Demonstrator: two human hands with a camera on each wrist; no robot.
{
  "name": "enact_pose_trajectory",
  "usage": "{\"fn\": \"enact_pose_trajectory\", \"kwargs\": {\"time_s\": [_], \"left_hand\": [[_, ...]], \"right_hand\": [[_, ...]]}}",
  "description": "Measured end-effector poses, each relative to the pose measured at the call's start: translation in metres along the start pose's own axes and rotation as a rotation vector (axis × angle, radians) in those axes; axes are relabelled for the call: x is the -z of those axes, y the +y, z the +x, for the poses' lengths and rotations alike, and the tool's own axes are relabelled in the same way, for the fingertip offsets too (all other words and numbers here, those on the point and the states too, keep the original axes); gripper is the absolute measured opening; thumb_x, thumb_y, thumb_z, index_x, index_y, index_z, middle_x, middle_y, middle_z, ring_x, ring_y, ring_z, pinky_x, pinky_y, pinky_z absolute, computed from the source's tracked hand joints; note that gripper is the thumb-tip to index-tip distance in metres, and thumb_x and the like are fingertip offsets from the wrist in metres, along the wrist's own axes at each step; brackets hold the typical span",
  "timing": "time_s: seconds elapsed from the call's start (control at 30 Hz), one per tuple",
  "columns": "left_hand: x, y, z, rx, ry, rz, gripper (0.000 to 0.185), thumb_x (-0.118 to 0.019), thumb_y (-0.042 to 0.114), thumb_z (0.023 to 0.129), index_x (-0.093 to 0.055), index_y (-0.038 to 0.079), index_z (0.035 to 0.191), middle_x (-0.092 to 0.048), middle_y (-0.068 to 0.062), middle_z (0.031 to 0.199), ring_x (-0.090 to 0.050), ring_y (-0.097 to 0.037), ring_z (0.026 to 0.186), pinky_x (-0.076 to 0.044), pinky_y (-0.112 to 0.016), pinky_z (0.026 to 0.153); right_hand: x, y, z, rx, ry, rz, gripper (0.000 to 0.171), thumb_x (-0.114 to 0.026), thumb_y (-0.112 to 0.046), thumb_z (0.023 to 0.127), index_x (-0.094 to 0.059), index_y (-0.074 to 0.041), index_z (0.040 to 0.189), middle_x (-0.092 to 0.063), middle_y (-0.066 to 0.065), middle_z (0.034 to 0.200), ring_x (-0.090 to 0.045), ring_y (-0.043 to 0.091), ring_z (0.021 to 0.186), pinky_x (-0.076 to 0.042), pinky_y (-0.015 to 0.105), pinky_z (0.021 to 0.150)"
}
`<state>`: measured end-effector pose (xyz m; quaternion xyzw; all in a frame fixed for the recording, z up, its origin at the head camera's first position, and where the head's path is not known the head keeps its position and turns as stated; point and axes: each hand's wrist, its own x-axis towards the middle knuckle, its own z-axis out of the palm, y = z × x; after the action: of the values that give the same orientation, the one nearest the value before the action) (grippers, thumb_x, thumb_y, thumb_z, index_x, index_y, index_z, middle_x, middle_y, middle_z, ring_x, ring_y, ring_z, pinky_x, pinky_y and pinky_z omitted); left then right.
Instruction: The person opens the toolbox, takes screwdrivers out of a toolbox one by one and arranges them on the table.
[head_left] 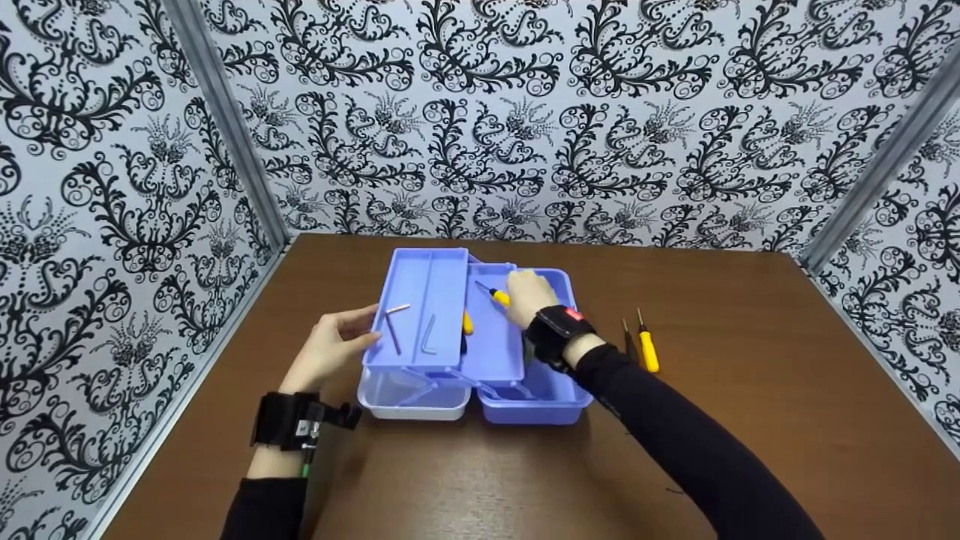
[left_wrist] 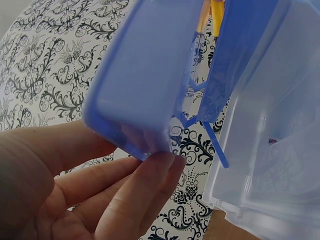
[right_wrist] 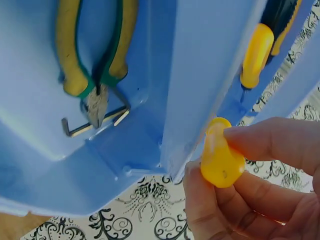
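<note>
The toolbox (head_left: 532, 397) is light blue and its lid (head_left: 412, 397) is clear white. My screwdriver (head_left: 495, 295) has a yellow handle, the pliers (right_wrist: 95, 45) are yellow and green. The table (head_left: 750, 390) is brown and the walls (head_left: 525, 112) are white with black swirls.

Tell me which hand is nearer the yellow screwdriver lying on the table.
Right. The right hand is over the toolbox, beside the yellow screwdriver on the table; the left hand touches the far-side tray.
</note>
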<state>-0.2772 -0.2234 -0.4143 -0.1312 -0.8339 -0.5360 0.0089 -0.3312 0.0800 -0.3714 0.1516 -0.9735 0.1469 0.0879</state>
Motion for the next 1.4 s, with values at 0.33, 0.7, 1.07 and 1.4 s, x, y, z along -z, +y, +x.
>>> {"fn": "enact_pose_trajectory", "kwargs": {"time_s": [0.33, 0.7, 1.07, 1.4], "left_hand": [[0.001, 0.001, -0.001, 0.004, 0.004, 0.021, 0.051, -0.067, 0.007, 0.092, -0.052, -0.001, 0.14, -0.066, -0.026, 0.123, -0.068, -0.034, 0.107, -0.055, -0.016, 0.082], [0.0, 0.002, 0.0, 0.006, 0.004, 0.019, 0.052, -0.067, 0.009, 0.092, -0.051, -0.002, 0.141, -0.065, -0.025, 0.126, -0.067, -0.033, 0.111, -0.054, -0.017, 0.086], [-0.001, 0.003, 0.002, 0.026, 0.011, 0.052, 0.052, -0.067, 0.008, 0.092, -0.052, 0.0, 0.141, -0.068, -0.022, 0.122, -0.068, -0.03, 0.106, -0.055, -0.018, 0.084], [-0.001, 0.005, -0.003, 0.026, 0.01, 0.047, 0.052, -0.067, 0.009, 0.092, -0.051, -0.001, 0.141, -0.066, -0.025, 0.124, -0.067, -0.034, 0.108, -0.055, -0.018, 0.083]], "right_hand": [[0.021, 0.039, -0.013, -0.025, 0.001, 0.032, 0.03, -0.069, -0.005, 0.08, -0.045, -0.011, 0.062, -0.052, 0.009, 0.065, -0.056, 0.032, 0.065, -0.054, 0.052, 0.067], [0.044, 0.099, -0.026, -0.099, 0.05, 0.113, 0.017, -0.07, -0.012, 0.075, -0.064, 0.002, 0.068, -0.069, 0.022, 0.074, -0.064, 0.041, 0.071, -0.054, 0.052, 0.068], [0.065, 0.15, -0.047, -0.194, 0.014, 0.139, 0.019, -0.07, -0.011, 0.07, -0.067, 0.007, 0.077, -0.07, 0.025, 0.082, -0.063, 0.039, 0.075, -0.055, 0.051, 0.073], [0.068, 0.19, -0.068, -0.27, -0.02, 0.146, 0.021, -0.074, -0.016, 0.073, -0.067, 0.004, 0.074, -0.067, 0.016, 0.071, -0.059, 0.03, 0.068, -0.048, 0.032, 0.058]]}}
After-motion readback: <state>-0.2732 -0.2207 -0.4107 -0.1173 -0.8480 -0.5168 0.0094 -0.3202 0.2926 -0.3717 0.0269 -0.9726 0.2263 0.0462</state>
